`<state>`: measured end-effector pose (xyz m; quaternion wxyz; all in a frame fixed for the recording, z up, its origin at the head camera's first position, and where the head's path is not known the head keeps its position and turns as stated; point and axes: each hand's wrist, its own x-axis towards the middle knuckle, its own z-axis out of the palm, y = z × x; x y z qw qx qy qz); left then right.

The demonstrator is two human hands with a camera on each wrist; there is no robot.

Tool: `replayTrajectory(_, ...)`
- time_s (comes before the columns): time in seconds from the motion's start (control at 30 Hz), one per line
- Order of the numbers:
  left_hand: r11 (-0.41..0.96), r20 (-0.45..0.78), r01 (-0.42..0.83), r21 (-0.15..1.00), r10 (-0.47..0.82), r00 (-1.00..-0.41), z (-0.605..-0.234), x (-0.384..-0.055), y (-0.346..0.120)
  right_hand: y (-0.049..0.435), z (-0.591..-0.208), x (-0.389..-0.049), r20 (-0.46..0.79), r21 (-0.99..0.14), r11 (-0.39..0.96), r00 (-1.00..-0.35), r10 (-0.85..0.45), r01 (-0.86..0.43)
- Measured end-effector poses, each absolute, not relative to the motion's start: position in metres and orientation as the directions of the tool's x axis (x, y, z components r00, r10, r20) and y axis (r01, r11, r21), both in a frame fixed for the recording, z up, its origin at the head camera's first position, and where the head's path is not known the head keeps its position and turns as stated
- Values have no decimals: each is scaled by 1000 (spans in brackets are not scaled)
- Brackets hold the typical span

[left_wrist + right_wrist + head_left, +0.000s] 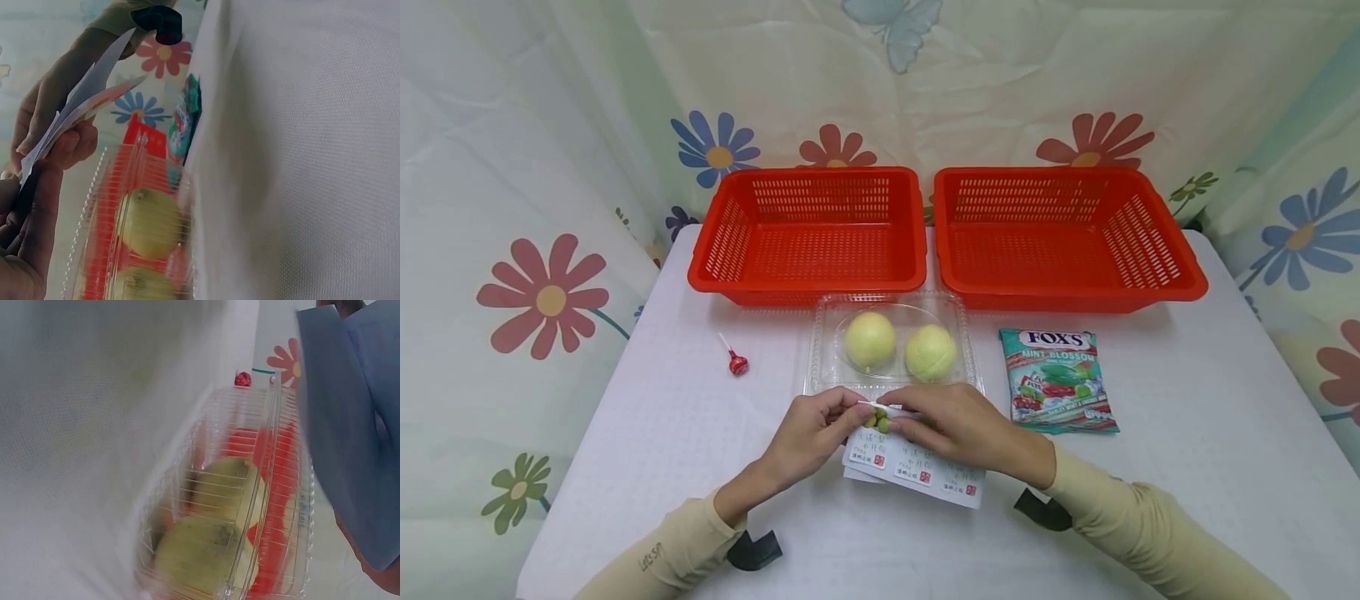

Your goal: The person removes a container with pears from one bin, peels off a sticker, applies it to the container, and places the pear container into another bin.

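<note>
Both hands are at a small stack of white printed paper sheets (917, 477), held low in front of a clear plastic box (814, 350). My left hand (820, 429) pinches the upper left edge between thumb and fingers. My right hand (958, 423) grips the upper edge farther right, thumb in front. Small green round shapes (880, 421) show between the thumbs, above handwritten-style characters and red stamps. In the left wrist view the sheets (87, 94) fan apart at their free end. Two pale yellow-green round fruits (870, 340) sit in the box just beyond the hands.
Two red plastic baskets (820, 298) (1075, 302) stand side by side at the back of the white table (917, 550). A teal Fox's candy bag (1060, 382) lies right of the box. To its left is a red lollipop (737, 363).
</note>
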<state>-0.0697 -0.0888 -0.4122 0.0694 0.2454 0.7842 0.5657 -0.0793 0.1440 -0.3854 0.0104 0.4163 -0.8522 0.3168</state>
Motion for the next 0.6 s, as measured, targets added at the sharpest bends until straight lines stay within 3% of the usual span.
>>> replayTrajectory(0.2, 230, 222, 364, 903, 475, -851, -411, -67, -86, 140, -390, -80, 403, -482, 413, -614, -678, -773)
replayTrajectory(0.6, 261, 175, 331, 907, 482, -858, -413, -69, -87, 140, -389, -80, 413, -483, 386, -593, -691, -786)
